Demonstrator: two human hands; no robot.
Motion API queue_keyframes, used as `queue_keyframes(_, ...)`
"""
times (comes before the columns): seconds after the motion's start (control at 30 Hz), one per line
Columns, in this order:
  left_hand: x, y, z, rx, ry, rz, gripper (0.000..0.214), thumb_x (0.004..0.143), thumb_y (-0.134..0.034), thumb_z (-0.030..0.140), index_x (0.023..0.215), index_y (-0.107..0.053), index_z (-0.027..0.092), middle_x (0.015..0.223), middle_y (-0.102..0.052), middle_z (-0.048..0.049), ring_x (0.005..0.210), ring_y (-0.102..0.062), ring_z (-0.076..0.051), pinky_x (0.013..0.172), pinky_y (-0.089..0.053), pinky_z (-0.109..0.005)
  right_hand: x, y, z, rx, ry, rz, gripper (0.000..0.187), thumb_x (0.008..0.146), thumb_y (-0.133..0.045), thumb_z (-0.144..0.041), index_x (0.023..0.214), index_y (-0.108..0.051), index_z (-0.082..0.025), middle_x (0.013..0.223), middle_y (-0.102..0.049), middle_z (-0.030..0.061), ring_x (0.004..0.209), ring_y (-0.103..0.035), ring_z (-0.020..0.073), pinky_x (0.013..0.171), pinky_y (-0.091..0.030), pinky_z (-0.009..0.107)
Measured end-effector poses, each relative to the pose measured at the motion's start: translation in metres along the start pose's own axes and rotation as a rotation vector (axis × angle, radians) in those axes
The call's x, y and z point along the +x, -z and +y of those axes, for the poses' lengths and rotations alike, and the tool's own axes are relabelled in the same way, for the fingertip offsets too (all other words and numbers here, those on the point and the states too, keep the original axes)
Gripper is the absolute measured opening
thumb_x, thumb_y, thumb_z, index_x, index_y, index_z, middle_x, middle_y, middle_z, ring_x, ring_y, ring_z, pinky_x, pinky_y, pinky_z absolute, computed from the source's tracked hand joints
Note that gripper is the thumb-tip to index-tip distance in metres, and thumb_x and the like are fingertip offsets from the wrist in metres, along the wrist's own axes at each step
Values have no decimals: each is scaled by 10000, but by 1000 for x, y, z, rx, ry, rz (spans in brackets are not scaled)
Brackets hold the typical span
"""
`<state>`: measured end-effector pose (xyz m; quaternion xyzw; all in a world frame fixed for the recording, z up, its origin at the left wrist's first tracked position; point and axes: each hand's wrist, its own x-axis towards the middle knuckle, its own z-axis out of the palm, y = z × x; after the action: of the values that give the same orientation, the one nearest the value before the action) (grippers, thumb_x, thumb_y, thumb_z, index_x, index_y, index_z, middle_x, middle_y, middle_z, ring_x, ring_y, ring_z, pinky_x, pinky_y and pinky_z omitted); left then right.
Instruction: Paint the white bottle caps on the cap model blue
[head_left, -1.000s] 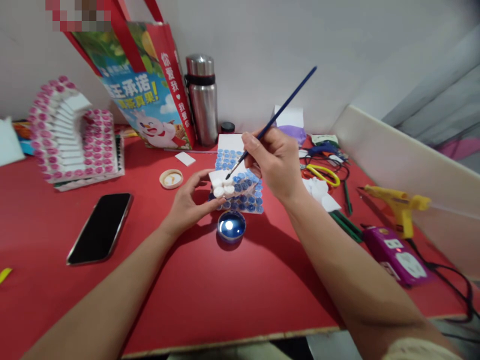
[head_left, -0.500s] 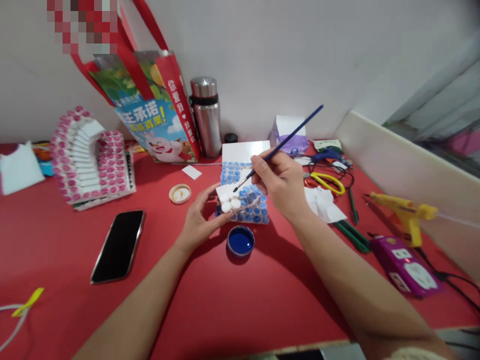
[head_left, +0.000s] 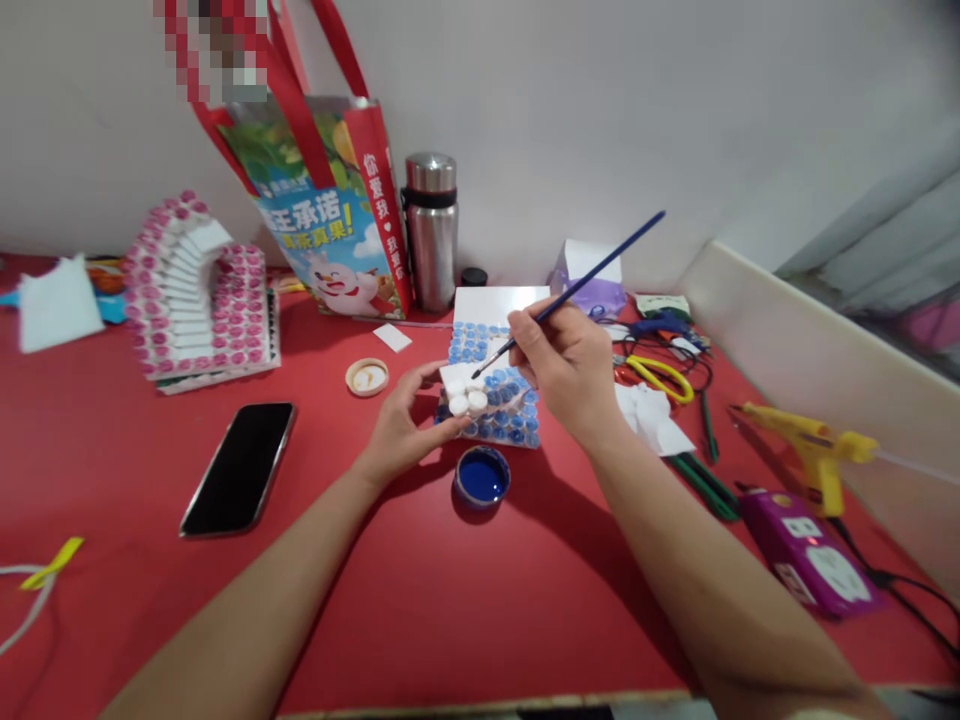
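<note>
My right hand is closed around a paintbrush with a dark blue handle. Its bristles point down at the white part of a small craft model, whose surface is covered in round pieces, many painted blue and several white. My left hand grips that model at its left side, thumb at the front and fingers behind. Just in front of the model stands a small pot of blue paint. Whether the bristles touch the model I cannot tell.
To the left are a phone, a round lid and a pink-and-white model. A shopping bag and steel flask stand behind. On the right lie yellow-handled scissors, a glue gun and a purple power strip.
The view has shifted slightly, so the background sits further right. Both hands keep their holds on the model and the brush, and the brush tip stays near the white pieces.
</note>
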<state>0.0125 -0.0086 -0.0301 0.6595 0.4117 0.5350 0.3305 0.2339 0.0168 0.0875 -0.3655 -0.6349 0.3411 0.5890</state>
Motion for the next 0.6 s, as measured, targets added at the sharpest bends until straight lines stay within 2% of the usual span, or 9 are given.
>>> queue_keyframes(0.13, 1, 3, -2, 17, 6, -6, 743, 896, -1012, 542, 1518, -723, 255, 1466, -806, -167, 1342, -779, -354, 1148, -635, -550, 0, 2, 0, -72, 42, -27, 574, 1015, -820, -789, 907, -685, -242, 662, -656, -46, 573, -583, 105, 529, -453, 271)
queue_keyframes(0.37, 0, 1, -1, 19, 17, -8, 736, 879, -1018, 589, 1468, -733, 253, 1444, -811, -162, 1312, -784, -353, 1141, -625, -540, 1, 5, 5, -98, 65, -41, 594, 1030, -768, -831, 931, -666, -254, 707, -633, -50, 593, -566, 109, 561, -465, 283)
queue_keyframes(0.6, -1, 2, -1, 25, 19, -7, 737, 880, -1010, 591, 1472, -740, 245, 1455, -811, -168, 1322, -767, -356, 1171, -596, -567, 1, 4, 3, -159, 153, -83, 603, 1067, -719, -829, 922, -646, -249, 704, -606, -52, 577, -547, 107, 574, -436, 311)
